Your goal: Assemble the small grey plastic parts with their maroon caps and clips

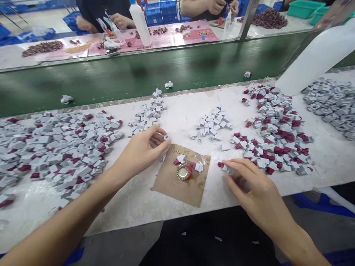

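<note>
My left hand (148, 147) pinches a small grey plastic part (166, 137) between thumb and fingertips, just beyond the upper left corner of a brown cardboard piece (166, 181). The fingers of my right hand (251, 183) close on a grey-and-maroon plastic part (222, 166), to the right of the cardboard. On the cardboard a bottle cap (183, 173) with a pale inside and a red rim lies between a few grey and maroon parts (197, 167). Another loose grey part (163, 158) sits below my left fingertips.
A wide heap of grey and maroon parts (61, 144) covers the left; another heap (280, 129) is on the right. Grey pieces (213, 123) lie at the middle. A large white bottle (313, 55) stands behind. Beyond the green conveyor (166, 64), other people's hands (122, 20) work.
</note>
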The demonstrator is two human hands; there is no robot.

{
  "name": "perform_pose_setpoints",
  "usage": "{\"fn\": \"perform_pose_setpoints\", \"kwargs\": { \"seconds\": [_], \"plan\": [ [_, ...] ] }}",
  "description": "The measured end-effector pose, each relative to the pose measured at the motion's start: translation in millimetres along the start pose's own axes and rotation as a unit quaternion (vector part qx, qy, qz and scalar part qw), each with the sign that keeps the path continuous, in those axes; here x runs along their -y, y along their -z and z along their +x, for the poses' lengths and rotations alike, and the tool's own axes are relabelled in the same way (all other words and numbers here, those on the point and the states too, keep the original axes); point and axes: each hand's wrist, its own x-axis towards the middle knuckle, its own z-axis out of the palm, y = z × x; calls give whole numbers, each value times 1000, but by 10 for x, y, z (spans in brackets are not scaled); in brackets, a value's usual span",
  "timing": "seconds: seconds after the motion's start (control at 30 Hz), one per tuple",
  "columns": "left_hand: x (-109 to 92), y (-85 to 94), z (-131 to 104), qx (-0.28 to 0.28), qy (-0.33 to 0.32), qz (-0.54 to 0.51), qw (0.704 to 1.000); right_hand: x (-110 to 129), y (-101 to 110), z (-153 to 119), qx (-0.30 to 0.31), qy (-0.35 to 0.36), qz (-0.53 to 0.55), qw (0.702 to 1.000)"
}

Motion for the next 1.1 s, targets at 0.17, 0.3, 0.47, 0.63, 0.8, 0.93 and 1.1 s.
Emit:
{"fn": "perform_pose_setpoints", "kwargs": {
  "seconds": [0.17, 0.3, 0.47, 0.63, 0.8, 0.93, 1.1],
  "plan": [
    [-17, -26, 22, -25, -17, 23, 999, -67, 2, 1, -1, 14, 6, 1000],
    [7, -4, 33, -26, -23, 44, 998, -101, 29, 1, -4, -18, 12, 1000],
    [18, -25, 19, -33, -28, 66, 997, -84, 78, -11, 1, -38, 28, 999],
    [64, -28, -12, -40, -19, 59, 997, -28, 18, -29, 2, -28, 15, 999],
    [80, 12, -99, -42, -22, 50, 998, 42, -30, -50, 11, -14, 5, 1000],
    [38, 24, -275, -47, -19, 12, 999, 95, -28, -33, 70, -26, 21, 997],
    [17, 23, -553, -78, -3, -55, 995, 134, -43, -67, 83, -31, 45, 995]
  ]
}}
